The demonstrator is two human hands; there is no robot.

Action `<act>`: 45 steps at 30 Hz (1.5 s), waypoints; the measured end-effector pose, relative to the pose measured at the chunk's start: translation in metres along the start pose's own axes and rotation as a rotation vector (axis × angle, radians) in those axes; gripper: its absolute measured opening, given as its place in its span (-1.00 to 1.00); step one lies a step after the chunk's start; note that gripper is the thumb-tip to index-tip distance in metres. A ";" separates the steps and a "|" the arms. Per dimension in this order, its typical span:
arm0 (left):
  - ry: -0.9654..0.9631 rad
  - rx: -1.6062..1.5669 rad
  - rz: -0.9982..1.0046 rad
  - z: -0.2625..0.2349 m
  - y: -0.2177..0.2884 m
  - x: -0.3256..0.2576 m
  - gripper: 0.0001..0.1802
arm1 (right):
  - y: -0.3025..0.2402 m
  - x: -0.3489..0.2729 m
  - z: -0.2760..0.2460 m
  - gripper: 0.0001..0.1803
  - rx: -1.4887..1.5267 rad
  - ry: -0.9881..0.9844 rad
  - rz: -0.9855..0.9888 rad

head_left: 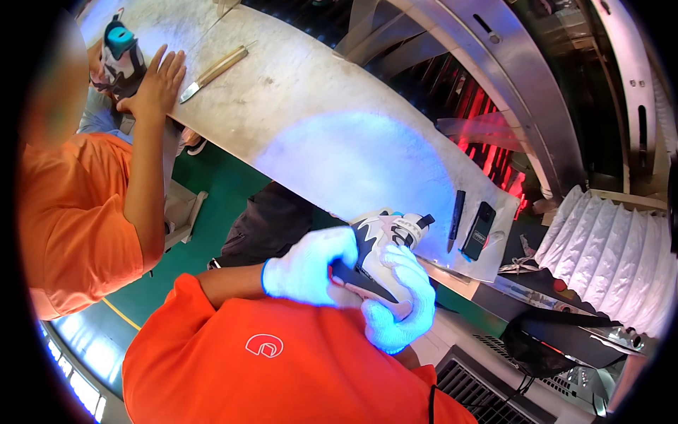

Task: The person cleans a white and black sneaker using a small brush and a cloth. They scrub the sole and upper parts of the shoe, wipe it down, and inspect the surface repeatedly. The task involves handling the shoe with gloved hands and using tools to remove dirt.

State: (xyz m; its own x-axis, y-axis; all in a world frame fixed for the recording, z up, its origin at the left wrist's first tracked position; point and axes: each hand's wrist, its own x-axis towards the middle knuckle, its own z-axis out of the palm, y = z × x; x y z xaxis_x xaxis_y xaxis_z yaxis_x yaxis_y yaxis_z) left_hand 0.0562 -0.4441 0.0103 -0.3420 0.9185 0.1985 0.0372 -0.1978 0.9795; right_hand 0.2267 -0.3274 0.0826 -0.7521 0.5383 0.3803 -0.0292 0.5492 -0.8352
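Nearest to us, at six o'clock in the head view, our orange shirt [268,367] fills the lower frame, smooth cloth with a small white outline mark on it. Just above it our left hand [311,268], in a white knitted glove with a blue cuff, curls its fingers around the near side of a white, black and grey sneaker [385,244]. Our right hand [399,304], gloved the same way, wraps the shoe from below and the right, fingers bent and pressed to its side. So the sneaker sits between both palms, just right of centre, over the near edge of the table [318,120].

That table is pale, scuffed and curved, running from eleven o'clock to three o'clock. On it at three o'clock lie a dark pen-like tool [456,219] and a flat black device [479,230], just beside each other. At eleven o'clock a wooden-handled knife [212,74] lies flat. Near it a co-worker's bare hand [157,88], fingers spread, rests on the table edge beside a teal and white shoe [120,56]. Pleated white ducting [607,247] is at four o'clock.
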 end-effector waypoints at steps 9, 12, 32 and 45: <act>0.025 0.097 0.151 -0.014 0.058 0.006 -0.62 | -0.002 0.019 0.017 -0.33 0.016 0.001 -0.140; -0.009 0.168 0.345 -0.008 0.057 0.005 -0.73 | 0.003 0.014 0.014 -0.21 -0.009 0.023 -0.167; -0.338 0.300 0.353 0.030 0.050 0.051 -0.56 | 0.003 -0.032 -0.032 -0.49 0.228 0.099 0.117; -0.504 0.307 0.046 0.036 0.056 0.049 -0.55 | 0.011 -0.074 -0.032 -0.54 0.260 0.190 0.136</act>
State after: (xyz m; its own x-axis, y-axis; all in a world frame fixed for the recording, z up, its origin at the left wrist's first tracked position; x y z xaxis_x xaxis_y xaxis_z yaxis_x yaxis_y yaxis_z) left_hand 0.0748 -0.3980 0.0765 0.1520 0.9755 0.1592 0.3370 -0.2026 0.9194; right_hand 0.3027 -0.3409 0.0581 -0.6251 0.7183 0.3055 -0.1221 0.2965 -0.9472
